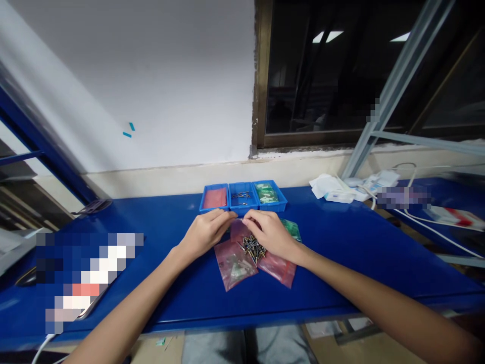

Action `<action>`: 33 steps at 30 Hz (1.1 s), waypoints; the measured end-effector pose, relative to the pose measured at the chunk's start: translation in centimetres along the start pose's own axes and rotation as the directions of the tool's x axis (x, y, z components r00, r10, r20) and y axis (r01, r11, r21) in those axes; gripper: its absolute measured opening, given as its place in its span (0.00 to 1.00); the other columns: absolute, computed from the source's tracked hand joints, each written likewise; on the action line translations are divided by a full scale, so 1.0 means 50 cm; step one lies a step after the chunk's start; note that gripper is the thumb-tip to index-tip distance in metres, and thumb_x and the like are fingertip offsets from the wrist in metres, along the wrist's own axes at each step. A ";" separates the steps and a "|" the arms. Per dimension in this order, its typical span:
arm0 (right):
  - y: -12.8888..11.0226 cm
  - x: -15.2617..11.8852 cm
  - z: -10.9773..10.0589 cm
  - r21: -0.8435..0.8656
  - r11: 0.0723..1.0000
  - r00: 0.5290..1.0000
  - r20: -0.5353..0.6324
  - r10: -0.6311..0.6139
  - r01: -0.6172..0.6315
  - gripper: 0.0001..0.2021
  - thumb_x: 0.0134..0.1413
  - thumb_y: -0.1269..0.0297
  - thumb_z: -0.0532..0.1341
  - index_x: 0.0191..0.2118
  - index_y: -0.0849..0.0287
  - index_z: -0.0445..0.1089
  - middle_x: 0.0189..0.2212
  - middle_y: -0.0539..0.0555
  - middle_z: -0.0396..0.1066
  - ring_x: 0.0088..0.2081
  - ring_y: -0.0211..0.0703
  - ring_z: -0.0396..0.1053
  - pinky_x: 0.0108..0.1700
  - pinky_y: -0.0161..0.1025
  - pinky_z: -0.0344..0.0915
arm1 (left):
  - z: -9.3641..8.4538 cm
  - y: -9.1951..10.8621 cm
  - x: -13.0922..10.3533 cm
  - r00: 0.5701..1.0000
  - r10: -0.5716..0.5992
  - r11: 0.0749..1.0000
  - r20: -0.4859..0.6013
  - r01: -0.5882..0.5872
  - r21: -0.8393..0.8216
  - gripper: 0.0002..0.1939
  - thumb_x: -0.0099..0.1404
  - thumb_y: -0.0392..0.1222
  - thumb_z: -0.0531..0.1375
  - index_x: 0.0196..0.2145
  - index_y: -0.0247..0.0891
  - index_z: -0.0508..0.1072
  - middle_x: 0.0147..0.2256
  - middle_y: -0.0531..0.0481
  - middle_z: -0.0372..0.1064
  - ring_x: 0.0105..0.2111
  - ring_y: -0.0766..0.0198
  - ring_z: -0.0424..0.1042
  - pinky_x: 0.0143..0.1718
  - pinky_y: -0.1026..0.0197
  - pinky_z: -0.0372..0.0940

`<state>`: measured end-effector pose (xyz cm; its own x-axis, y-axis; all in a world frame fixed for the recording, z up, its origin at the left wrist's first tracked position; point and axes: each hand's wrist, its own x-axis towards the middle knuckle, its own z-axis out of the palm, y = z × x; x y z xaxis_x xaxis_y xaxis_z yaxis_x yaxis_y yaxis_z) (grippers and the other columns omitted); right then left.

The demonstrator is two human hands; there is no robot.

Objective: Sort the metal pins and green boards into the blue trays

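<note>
My left hand (206, 230) and my right hand (270, 233) meet just in front of the blue bins, fingers pinched at the top edge of a pink plastic bag (238, 230). A pile of metal screws (253, 248) lies below that bag, between my wrists. To the lower left is a pink bag with small pale pieces inside (235, 268), and another pink bag (279, 270) lies to the lower right, under my right wrist. A green bag (291, 230) shows behind my right hand.
Three joined blue bins hold pink bags (214, 198), some screws (242, 195) and green packets (267, 193). A pixelated flat object (91, 278) lies left on the blue table (178, 308). White papers (333, 188) and cables are at the right.
</note>
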<state>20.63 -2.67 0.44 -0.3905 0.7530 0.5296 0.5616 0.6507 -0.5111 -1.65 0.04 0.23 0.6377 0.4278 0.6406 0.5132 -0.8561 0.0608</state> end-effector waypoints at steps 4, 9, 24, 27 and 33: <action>-0.010 -0.002 -0.005 0.027 1.000 1.000 0.002 -0.008 0.008 0.12 0.69 0.64 0.54 0.33 0.57 0.68 0.29 0.49 0.72 0.31 0.38 0.68 0.36 0.34 0.58 | 0.012 -0.006 -0.007 0.990 0.029 1.000 -0.141 -0.030 -0.005 0.10 0.74 0.36 0.54 0.49 0.37 0.72 0.38 0.48 0.76 0.35 0.68 0.74 0.37 0.66 0.69; -0.017 -0.006 -0.005 0.014 1.000 1.000 0.021 -0.001 0.000 0.14 0.69 0.63 0.53 0.31 0.57 0.67 0.25 0.48 0.69 0.28 0.38 0.65 0.32 0.34 0.55 | 0.003 0.008 -0.001 0.985 0.070 0.995 -0.160 -0.058 0.081 0.09 0.72 0.37 0.56 0.48 0.37 0.73 0.34 0.49 0.74 0.30 0.69 0.72 0.33 0.67 0.68; -0.024 -0.004 0.001 0.101 0.995 1.000 0.021 -0.006 0.004 0.09 0.67 0.62 0.56 0.36 0.57 0.70 0.29 0.48 0.73 0.30 0.38 0.68 0.35 0.34 0.59 | 0.000 0.009 0.000 0.998 0.063 0.994 -0.031 -0.060 0.089 0.10 0.74 0.38 0.54 0.39 0.35 0.75 0.33 0.48 0.72 0.31 0.67 0.72 0.33 0.66 0.68; -0.023 -0.005 0.003 0.107 0.994 1.000 0.024 -0.013 0.010 0.07 0.67 0.63 0.56 0.38 0.56 0.69 0.30 0.48 0.73 0.32 0.39 0.70 0.36 0.34 0.60 | 0.004 0.008 0.001 0.994 0.029 0.997 -0.109 -0.021 0.076 0.11 0.73 0.38 0.54 0.50 0.35 0.71 0.34 0.48 0.74 0.30 0.68 0.72 0.32 0.66 0.69; -0.017 -0.006 0.008 0.073 0.997 0.999 0.044 -0.025 0.022 0.08 0.67 0.66 0.54 0.38 0.56 0.70 0.32 0.50 0.75 0.34 0.40 0.71 0.39 0.35 0.60 | 0.002 0.011 0.004 0.980 -0.002 0.998 -0.198 0.013 0.056 0.17 0.74 0.38 0.54 0.58 0.39 0.66 0.37 0.49 0.75 0.31 0.69 0.73 0.35 0.66 0.70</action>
<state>19.98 -3.41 0.47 -0.4359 0.7400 0.5122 0.4984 0.6724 -0.5472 -1.19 -0.31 0.33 0.5104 0.3632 0.7795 0.5527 -0.8329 0.0262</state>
